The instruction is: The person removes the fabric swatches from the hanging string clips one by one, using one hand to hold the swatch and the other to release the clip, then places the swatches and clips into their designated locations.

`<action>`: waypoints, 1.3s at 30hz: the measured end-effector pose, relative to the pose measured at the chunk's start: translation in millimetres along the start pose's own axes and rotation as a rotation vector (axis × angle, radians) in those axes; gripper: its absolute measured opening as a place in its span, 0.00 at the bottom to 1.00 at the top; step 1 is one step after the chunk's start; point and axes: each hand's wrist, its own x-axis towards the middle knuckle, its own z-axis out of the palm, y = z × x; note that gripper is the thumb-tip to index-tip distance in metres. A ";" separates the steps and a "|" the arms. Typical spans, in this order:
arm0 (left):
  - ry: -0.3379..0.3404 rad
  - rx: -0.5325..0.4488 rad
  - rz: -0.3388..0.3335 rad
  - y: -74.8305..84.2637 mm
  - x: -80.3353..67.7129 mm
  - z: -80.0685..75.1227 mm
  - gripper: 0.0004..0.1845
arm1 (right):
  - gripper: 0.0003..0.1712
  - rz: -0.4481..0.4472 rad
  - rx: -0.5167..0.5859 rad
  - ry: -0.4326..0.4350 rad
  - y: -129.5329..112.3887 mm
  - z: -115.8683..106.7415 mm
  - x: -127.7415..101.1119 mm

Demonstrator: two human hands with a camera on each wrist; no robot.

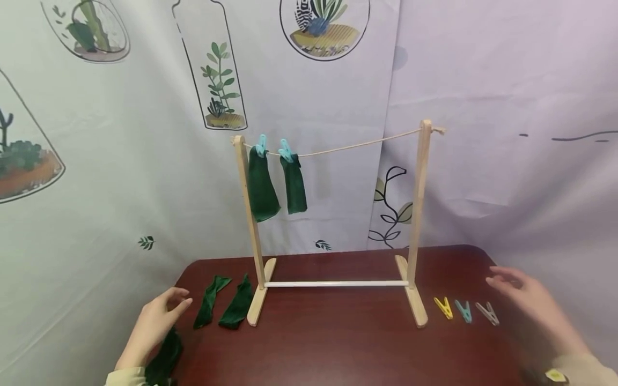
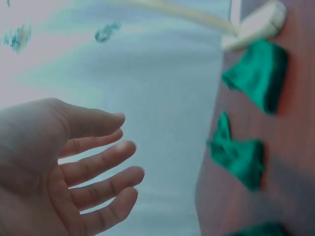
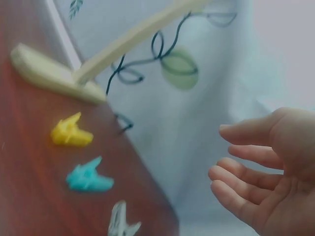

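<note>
My left hand hovers at the table's left edge, fingers loosely bent and holding nothing. Close by on the table lie small dark green cloth pieces, and another green cloth is partly covered by that hand and wrist. At the right edge my right hand is raised, with nothing between its relaxed fingers. Beside it a yellow clothespin, a blue clothespin and a grey clothespin lie in a row. Two green cloths hang from the string, pinned by light blue clothespins.
A wooden drying rack stands towards the back of the dark red table. Its string slopes between two posts, and a white bar joins the feet. A patterned curtain hangs behind.
</note>
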 end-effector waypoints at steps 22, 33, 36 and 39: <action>0.142 -0.226 0.345 121.8 32.1 14.6 0.16 | 0.24 -0.162 0.086 0.035 -129.4 -5.4 8.7; 0.166 -0.312 0.464 186.1 54.1 -7.0 0.15 | 0.24 -0.261 0.070 0.048 -204.5 -6.8 34.9; 0.166 -0.345 0.482 204.3 60.6 -11.2 0.15 | 0.23 -0.305 0.095 0.044 -229.5 -9.1 43.5; 0.178 -0.374 0.491 219.4 68.0 -14.8 0.16 | 0.22 -0.373 0.146 0.044 -255.5 -12.0 53.4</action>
